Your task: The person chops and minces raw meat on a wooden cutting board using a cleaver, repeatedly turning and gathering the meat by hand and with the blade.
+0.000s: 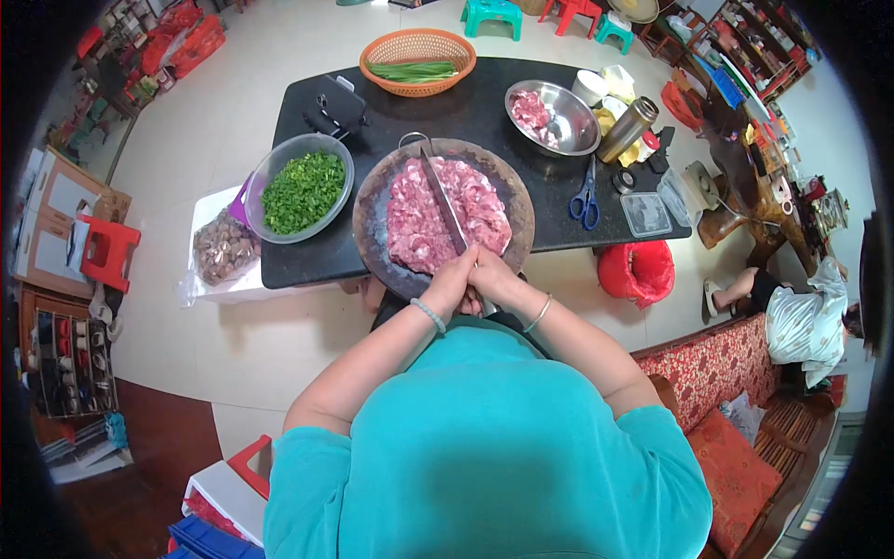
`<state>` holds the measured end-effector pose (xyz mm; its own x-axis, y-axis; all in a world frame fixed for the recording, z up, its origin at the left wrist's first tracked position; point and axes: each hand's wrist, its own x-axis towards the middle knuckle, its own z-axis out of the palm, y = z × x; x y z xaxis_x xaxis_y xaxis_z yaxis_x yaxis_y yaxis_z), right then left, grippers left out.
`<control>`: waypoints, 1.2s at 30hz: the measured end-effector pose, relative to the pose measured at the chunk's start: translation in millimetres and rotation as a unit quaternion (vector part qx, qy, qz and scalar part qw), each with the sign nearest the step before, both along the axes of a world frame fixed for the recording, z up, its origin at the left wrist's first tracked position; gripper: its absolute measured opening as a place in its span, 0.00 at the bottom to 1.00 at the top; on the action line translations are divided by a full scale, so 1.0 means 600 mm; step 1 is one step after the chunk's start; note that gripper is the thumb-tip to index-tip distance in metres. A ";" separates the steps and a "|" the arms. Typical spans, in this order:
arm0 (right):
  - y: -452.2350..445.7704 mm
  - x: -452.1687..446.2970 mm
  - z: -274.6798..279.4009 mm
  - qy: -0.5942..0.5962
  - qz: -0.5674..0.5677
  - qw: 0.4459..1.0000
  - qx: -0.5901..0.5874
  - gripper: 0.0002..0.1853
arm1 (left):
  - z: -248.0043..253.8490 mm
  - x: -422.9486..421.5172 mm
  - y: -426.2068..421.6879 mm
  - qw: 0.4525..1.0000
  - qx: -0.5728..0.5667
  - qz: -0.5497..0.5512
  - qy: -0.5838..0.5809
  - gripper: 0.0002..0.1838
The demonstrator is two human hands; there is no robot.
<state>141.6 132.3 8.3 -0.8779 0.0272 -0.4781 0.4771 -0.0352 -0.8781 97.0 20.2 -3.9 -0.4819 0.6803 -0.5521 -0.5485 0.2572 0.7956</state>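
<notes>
A round wooden chopping board [521,191] carries a broad mound of chopped pink meat [484,219]. Across that meat lies the long blade of a kitchen knife [445,203], its far end near the board's metal ring handle [414,139]. My left hand [449,281], below a beaded bracelet, is closed at the near end of the knife. Pressed up against it, my right hand [495,279] closes around the handle, with a bangle at the wrist. The two hands overlap, so some fingers and most of the handle are hidden.
A bowl of chopped greens [303,193] stands left of the board. Behind are an orange basket [419,39] and a steel bowl with meat [573,116]. Blue-handled scissors [584,207] and a thermos [629,130] lie right. A red-lined bin [636,273] stands below; another person [805,321] is far right.
</notes>
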 end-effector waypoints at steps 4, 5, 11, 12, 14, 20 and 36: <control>0.006 0.004 0.019 0.013 0.001 1.000 0.023 0.06 | 0.009 0.002 -0.011 0.998 0.024 0.006 -0.056 0.36; 0.016 0.002 0.021 0.026 0.071 0.997 0.032 0.08 | 0.015 0.002 -0.020 0.998 0.023 -0.007 -0.052 0.32; 0.011 0.013 0.042 0.012 -0.003 0.968 0.251 0.22 | 0.037 0.009 -0.100 0.989 0.032 0.120 0.080 0.14; 0.005 0.019 0.048 0.011 -0.003 0.968 0.249 0.22 | 0.041 0.005 -0.117 0.982 0.046 0.148 0.106 0.14; -0.010 0.044 0.051 0.156 0.034 0.914 0.374 0.21 | 0.046 -0.003 -0.152 0.963 0.052 0.212 0.159 0.12; -0.036 0.084 0.081 0.180 0.199 0.850 0.454 0.18 | 0.035 -0.029 -0.240 0.910 0.034 0.352 0.215 0.09; 0.028 0.044 0.044 0.100 0.088 0.859 0.494 0.18 | 0.009 -0.014 -0.237 0.934 0.012 0.323 0.153 0.09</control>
<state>167.8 149.2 35.0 -0.9720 0.1908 -0.1369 0.2341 0.8319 -0.5031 88.8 -122.0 1.5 -0.9289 0.2024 -0.3100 -0.3292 -0.0688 0.9417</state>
